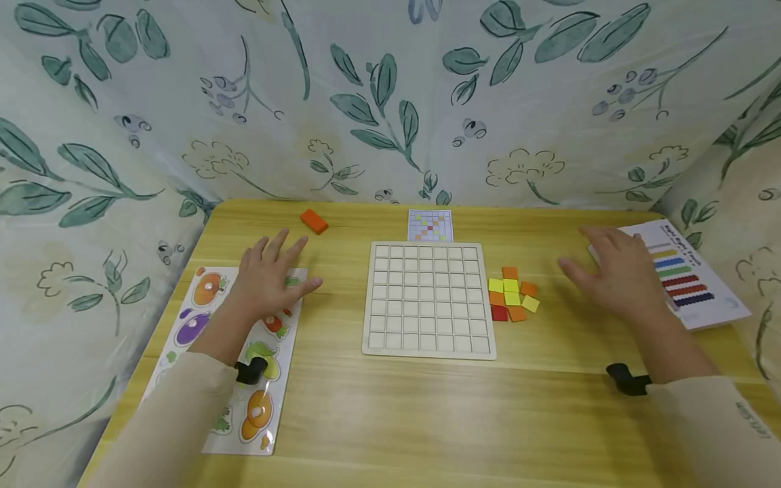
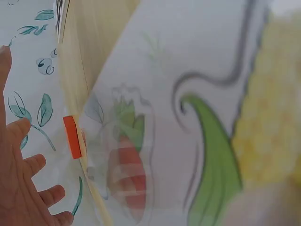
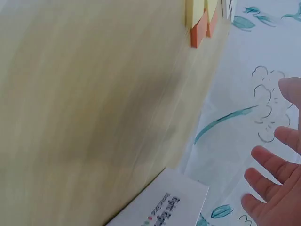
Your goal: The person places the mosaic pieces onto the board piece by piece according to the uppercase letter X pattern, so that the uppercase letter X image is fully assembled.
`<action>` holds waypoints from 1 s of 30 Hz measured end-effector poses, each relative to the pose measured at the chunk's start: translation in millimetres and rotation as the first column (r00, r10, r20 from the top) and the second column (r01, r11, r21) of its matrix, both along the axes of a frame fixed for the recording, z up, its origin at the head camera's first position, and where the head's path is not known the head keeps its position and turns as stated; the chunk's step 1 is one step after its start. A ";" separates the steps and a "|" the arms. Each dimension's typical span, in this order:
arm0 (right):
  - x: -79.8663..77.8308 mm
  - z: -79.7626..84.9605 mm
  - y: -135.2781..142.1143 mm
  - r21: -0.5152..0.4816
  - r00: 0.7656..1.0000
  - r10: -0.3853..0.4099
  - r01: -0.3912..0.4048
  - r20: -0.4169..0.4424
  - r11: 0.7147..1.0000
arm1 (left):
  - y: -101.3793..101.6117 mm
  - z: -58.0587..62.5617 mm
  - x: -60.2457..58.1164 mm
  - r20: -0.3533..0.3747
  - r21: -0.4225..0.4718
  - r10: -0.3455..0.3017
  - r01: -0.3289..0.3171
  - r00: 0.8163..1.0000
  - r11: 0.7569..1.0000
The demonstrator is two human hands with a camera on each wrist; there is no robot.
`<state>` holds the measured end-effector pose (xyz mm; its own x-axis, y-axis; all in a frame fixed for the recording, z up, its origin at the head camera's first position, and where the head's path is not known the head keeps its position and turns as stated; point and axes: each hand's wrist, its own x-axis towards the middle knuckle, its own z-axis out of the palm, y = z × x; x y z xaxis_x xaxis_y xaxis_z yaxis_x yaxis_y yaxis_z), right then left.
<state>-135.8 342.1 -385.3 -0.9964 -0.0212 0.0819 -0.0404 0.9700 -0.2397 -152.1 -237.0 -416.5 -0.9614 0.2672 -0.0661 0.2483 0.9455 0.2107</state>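
Fingers spread, my left hand (image 1: pixel 265 281) is over the upper part of a sticker sheet (image 1: pixel 282 400) printed with vegetables. Just beyond its fingertips lies an orange block (image 1: pixel 314 221), seen in the left wrist view as a red-orange block (image 2: pixel 72 137). My right hand (image 1: pixel 619 274) holds nothing, its fingers extended over the near-left edge of a white booklet (image 1: pixel 710 291) with coloured bars. Between the hands lies a pale grid board (image 1: pixel 428 352) of bare square cells. Beside its right edge sit several small yellow, orange and red square tiles (image 1: pixel 511 297).
A small card (image 1: pixel 430 225) with a coloured grid pattern lies at the board's far edge. The wooden table (image 1: pixel 421 420) meets a leaf-patterned cloth (image 1: pixel 378 149) at the back and sides. Dark wrist-camera mounts (image 1: pixel 628 379) sit at both cuffs.
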 end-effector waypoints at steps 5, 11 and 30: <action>3.1 -0.7 -16.7 -0.065 0.997 0.001 0.004 0.080 0.998 | 18.4 -6.3 5.1 -0.004 0.015 -0.022 0.022 1.000 1.000; 6.2 -6.3 -33.7 -0.126 0.986 0.026 -0.005 0.166 0.992 | 44.9 -7.0 13.2 0.016 0.119 -0.028 0.026 0.999 0.993; 8.5 -39.5 -74.8 -0.271 0.955 0.066 0.015 0.287 0.963 | 115.7 -30.2 35.2 0.075 0.392 0.040 -0.066 0.996 0.917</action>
<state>-127.3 267.2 -424.8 -0.9765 -0.0651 -0.2055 0.0462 0.8679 -0.4945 -116.9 -121.3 -446.7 -0.9721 0.2328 -0.0277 0.1735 0.7939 0.5827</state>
